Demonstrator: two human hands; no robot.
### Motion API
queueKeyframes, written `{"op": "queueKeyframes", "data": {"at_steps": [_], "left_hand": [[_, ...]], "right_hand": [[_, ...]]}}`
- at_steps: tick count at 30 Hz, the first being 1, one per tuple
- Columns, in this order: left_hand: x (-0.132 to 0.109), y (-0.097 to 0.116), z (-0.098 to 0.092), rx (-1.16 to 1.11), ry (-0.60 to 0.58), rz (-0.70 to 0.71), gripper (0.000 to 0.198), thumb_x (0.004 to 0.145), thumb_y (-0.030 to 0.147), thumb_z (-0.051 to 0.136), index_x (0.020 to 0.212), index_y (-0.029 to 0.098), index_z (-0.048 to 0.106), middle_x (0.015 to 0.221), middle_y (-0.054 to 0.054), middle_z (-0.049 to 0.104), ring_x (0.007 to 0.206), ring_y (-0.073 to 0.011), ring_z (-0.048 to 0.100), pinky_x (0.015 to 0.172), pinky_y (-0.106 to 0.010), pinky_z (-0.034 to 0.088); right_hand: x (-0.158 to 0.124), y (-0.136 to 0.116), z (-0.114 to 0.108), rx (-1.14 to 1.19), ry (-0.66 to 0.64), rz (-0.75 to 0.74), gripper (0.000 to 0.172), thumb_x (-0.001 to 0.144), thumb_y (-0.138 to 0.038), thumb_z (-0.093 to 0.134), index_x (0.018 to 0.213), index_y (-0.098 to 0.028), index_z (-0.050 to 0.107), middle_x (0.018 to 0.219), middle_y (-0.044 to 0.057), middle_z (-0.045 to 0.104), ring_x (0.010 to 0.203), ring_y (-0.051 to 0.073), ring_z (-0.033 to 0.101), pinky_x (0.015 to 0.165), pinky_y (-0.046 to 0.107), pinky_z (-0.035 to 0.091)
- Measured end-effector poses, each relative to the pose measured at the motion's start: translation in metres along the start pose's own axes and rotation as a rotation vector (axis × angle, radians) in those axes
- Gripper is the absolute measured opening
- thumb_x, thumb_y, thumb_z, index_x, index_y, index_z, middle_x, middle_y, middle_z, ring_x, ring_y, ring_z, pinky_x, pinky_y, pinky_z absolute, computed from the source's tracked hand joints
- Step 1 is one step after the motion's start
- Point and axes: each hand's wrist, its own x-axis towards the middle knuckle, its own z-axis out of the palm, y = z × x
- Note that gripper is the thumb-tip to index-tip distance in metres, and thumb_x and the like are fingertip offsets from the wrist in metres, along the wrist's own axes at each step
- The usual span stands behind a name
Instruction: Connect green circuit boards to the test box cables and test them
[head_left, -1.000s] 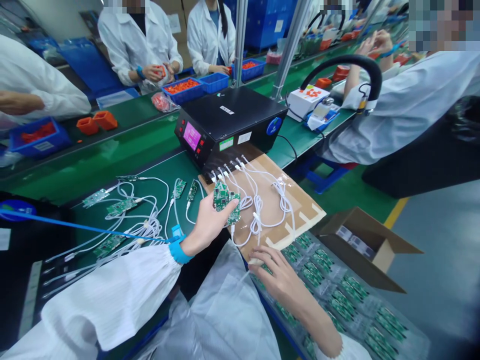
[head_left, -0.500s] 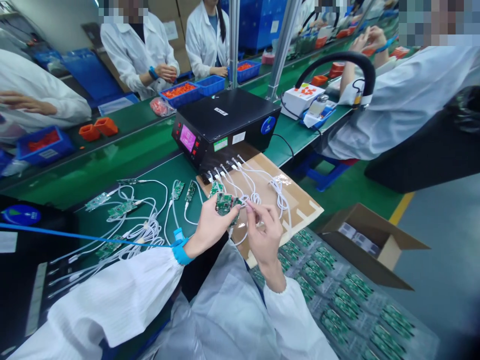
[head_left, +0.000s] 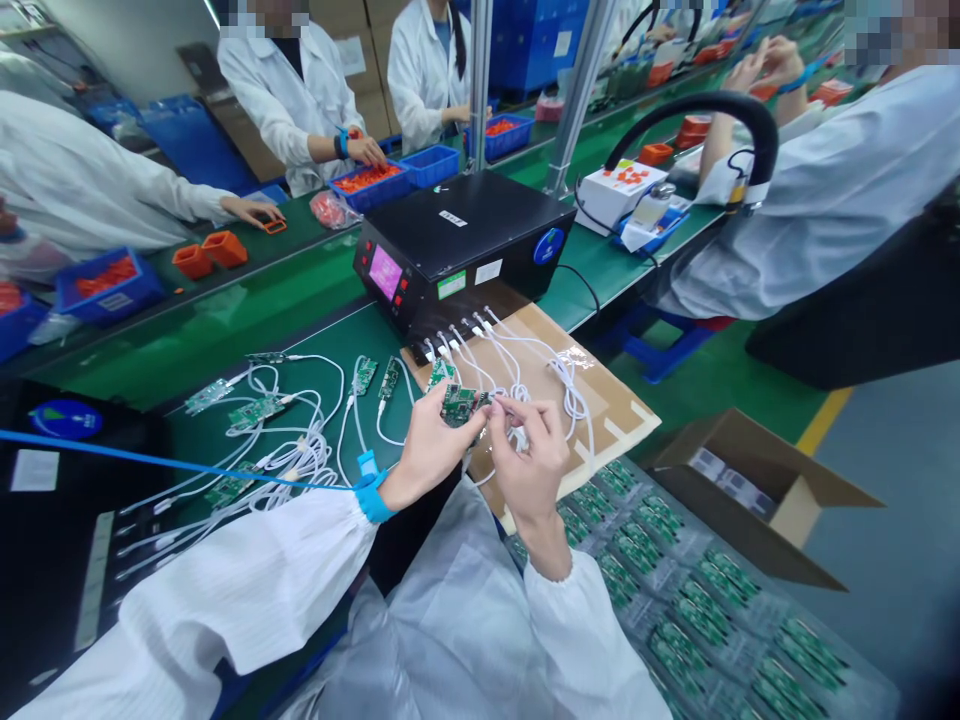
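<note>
My left hand (head_left: 435,440), with a blue strap at its wrist, pinches a green circuit board (head_left: 459,402) between thumb and fingers. At the board's right end, my right hand (head_left: 529,450) pinches a white cable's plug (head_left: 495,398) against it. Whether the plug is fully seated I cannot make out. Just behind the held board is another circuit board (head_left: 439,374). White cables (head_left: 516,370) run from the front of a black tester box (head_left: 465,240) with a lit pink screen. More boards on cables (head_left: 255,412) lie to the left.
A clear tray of circuit boards (head_left: 675,590) lies at lower right, beside an open cardboard box (head_left: 750,480). Cardboard (head_left: 622,410) lies under the cables. A blue cord (head_left: 172,465) stretches left from my wrist. Co-workers sit across the belt and at right, near blue bins (head_left: 431,167).
The view has shifted slightly, so things appear a little further right. My hands keep the board and plug together. A co-worker at left has reached out to an orange part on the belt.
</note>
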Motion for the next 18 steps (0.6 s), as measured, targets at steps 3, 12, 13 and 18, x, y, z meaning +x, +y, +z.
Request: {"op": "queueKeyframes", "data": {"at_steps": [3, 12, 13, 18], "left_hand": [[-0.0008, 0.001, -0.001, 0.031, -0.001, 0.043, 0.018, 0.086, 0.03, 0.075, 0.079, 0.018, 0.063, 0.08, 0.0, 0.059, 0.074, -0.0134, 0.056, 0.071, -0.025, 0.044], [0.0027, -0.0006, -0.0016, 0.09, -0.018, 0.163, 0.014, 0.087, 0.026, 0.073, 0.078, 0.017, 0.067, 0.081, -0.001, 0.059, 0.075, -0.0134, 0.055, 0.07, -0.026, 0.042], [0.0031, -0.0001, -0.0018, 0.098, -0.027, 0.177, 0.013, 0.088, 0.025, 0.072, 0.078, 0.017, 0.068, 0.081, -0.001, 0.059, 0.075, -0.0135, 0.055, 0.07, -0.026, 0.042], [0.0045, 0.0015, -0.0019, 0.112, -0.052, 0.247, 0.012, 0.088, 0.022, 0.072, 0.078, 0.017, 0.067, 0.081, -0.001, 0.059, 0.078, -0.0137, 0.057, 0.073, -0.026, 0.044]], "right_hand": [[-0.0005, -0.0004, 0.003, 0.011, 0.002, 0.023, 0.014, 0.1, -0.022, 0.063, 0.105, -0.02, 0.076, 0.084, 0.002, 0.063, 0.071, 0.013, 0.061, 0.072, 0.029, 0.058], [-0.0034, 0.0063, 0.0057, 0.137, -0.04, 0.167, 0.014, 0.101, -0.027, 0.063, 0.106, -0.021, 0.075, 0.091, 0.003, 0.067, 0.08, 0.015, 0.067, 0.078, 0.031, 0.059], [-0.0034, 0.0064, 0.0051, 0.141, -0.027, 0.173, 0.014, 0.101, -0.027, 0.063, 0.106, -0.02, 0.074, 0.093, 0.004, 0.068, 0.082, 0.015, 0.068, 0.079, 0.032, 0.059], [-0.0017, 0.0029, 0.0025, 0.064, 0.017, 0.108, 0.012, 0.101, -0.027, 0.063, 0.101, -0.02, 0.073, 0.091, 0.004, 0.07, 0.079, 0.015, 0.066, 0.076, 0.031, 0.058]]}}
